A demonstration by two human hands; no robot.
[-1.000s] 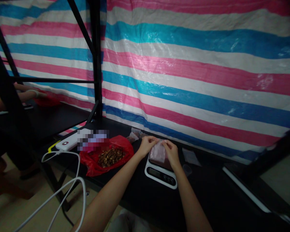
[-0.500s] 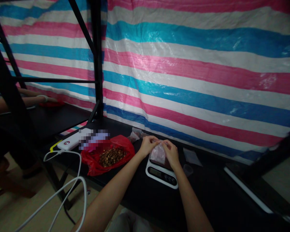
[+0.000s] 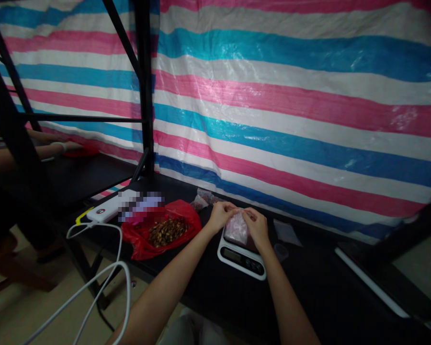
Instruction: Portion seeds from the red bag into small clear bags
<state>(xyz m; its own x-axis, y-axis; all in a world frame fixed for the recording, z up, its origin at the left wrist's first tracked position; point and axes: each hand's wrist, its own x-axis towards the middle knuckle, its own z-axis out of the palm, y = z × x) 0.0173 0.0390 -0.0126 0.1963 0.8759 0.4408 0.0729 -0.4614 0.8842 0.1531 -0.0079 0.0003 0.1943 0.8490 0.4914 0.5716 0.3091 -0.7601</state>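
Observation:
A small clear plastic bag (image 3: pixel 236 230) is pinched at its top edge between my two hands, over a white digital kitchen scale (image 3: pixel 241 262). My left hand (image 3: pixel 221 215) grips the bag's upper left side, and my right hand (image 3: pixel 255 224) grips its upper right. The bag looks pale and crinkled; what it holds, if anything, I cannot make out. To the left, a red plastic bag (image 3: pixel 136 244) lies spread around a heap of small brown pieces (image 3: pixel 167 232), perhaps nuts or seeds. Beyond my left hand are small filled clear bags (image 3: pixel 202 198).
Right of the scale lie a flat clear bag (image 3: pixel 286 232) and a small clear cup (image 3: pixel 280 251). A white power bank (image 3: pixel 107 208) with a white cable (image 3: pixel 127 278) is at the left. Black posts (image 3: pixel 143 96) rise beside a striped sheet (image 3: pixel 290 124). Another person's hand (image 3: pixel 70 146) shows far left.
Both hands keep their pinch on the clear bag, which has shifted only very slightly. The view has moved a little.

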